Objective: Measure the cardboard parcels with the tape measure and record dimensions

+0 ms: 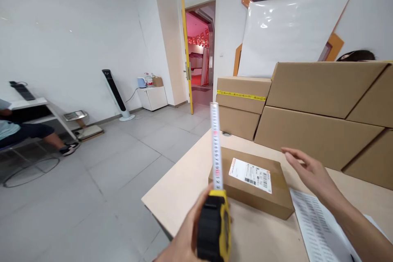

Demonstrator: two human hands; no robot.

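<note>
My left hand (187,231) is wrapped round a yellow and black tape measure (213,225) at the bottom middle. Its white blade (216,147) stands out upward, away from me, passing in front of the left edge of a small cardboard box (254,200). That box lies flat on the table and bears a white shipping label (251,175). To the right of the box, my right hand (310,172) hovers with nothing in it, fingers stretched out toward the left. Below the right forearm lie printed sheets (319,225), partly covered by it.
Large cardboard boxes (313,131) are stacked along the far side of the table (184,188), with part of a person's head (357,55) behind. A seated person's leg (33,131) shows at far left. A tower fan (115,94) and an open yellow door (186,57) stand beyond.
</note>
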